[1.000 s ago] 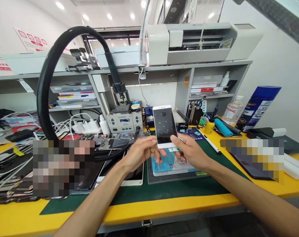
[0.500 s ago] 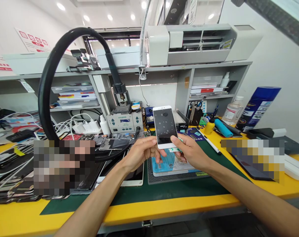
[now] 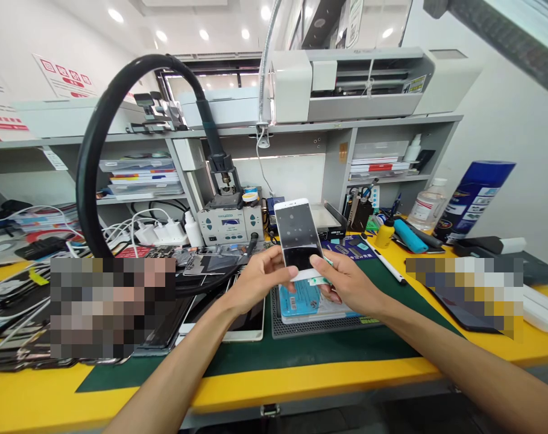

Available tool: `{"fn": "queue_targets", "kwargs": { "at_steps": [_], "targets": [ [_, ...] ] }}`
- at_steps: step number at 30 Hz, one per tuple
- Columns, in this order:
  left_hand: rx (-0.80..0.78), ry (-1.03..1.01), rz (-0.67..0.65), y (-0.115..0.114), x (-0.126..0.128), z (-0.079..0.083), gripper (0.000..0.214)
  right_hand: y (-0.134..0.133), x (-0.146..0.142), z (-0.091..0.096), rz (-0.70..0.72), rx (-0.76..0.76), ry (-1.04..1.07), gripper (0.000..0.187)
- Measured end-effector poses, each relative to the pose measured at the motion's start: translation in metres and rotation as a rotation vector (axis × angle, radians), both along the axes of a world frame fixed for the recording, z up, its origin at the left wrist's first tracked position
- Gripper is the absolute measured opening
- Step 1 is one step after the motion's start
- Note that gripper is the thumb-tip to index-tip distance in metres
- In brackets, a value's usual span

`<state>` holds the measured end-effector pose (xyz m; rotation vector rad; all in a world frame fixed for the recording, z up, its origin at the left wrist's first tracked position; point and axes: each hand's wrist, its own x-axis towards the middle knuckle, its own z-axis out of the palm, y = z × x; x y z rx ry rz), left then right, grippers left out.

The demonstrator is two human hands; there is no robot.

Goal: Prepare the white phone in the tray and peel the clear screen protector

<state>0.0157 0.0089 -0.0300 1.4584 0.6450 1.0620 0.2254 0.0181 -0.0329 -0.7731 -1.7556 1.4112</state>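
A white phone [image 3: 298,236] with a dark screen stands upright above the bench, its top leaning slightly left. My left hand [image 3: 259,281] grips its lower left edge with closed fingers. My right hand [image 3: 346,283] pinches its lower right corner, and a small white-and-green strip [image 3: 324,279] shows by those fingers. Below the hands a blue packet [image 3: 306,299] lies on a dark grid mat [image 3: 319,326].
A green mat [image 3: 301,349] covers the yellow bench [image 3: 120,398]. A large black hose loop [image 3: 86,163] and a grey station [image 3: 229,223] stand at the back left. Phone parts [image 3: 219,322] pile up at left. Bottles, a blue can [image 3: 472,196] and a white pen [image 3: 382,257] sit at right.
The phone has dropped a little and tilted left in my hands. Both hands keep their grip.
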Motion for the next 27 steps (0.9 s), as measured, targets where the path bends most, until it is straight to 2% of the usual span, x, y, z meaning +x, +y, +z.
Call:
{"fn": "queue_targets", "kwargs": {
  "at_steps": [2, 6, 14, 20, 24, 27],
  "targets": [
    [0.056, 0.065, 0.053, -0.001, 0.002, 0.0, 0.03, 0.0, 0.0, -0.002, 0.019, 0.0, -0.01, 0.039],
    [0.071, 0.148, 0.105, -0.001, 0.004, -0.001, 0.028, 0.002, 0.0, -0.005, 0.005, -0.018, -0.01, 0.039],
    [0.011, 0.103, 0.088, 0.001, 0.002, -0.001, 0.035, 0.006, -0.001, -0.006, -0.005, -0.021, -0.034, 0.043],
    [0.01, 0.051, 0.191, -0.001, 0.009, -0.003, 0.036, 0.005, 0.0, 0.002, 0.044, -0.048, -0.045, 0.043],
    [-0.137, 0.021, 0.225, -0.005, 0.016, -0.007, 0.038, 0.001, -0.002, 0.004, 0.122, -0.016, -0.129, 0.043],
    [-0.267, -0.124, 0.241, -0.006, 0.022, -0.006, 0.031, 0.002, -0.005, 0.002, 0.068, 0.183, -0.247, 0.051]
  ]
}}
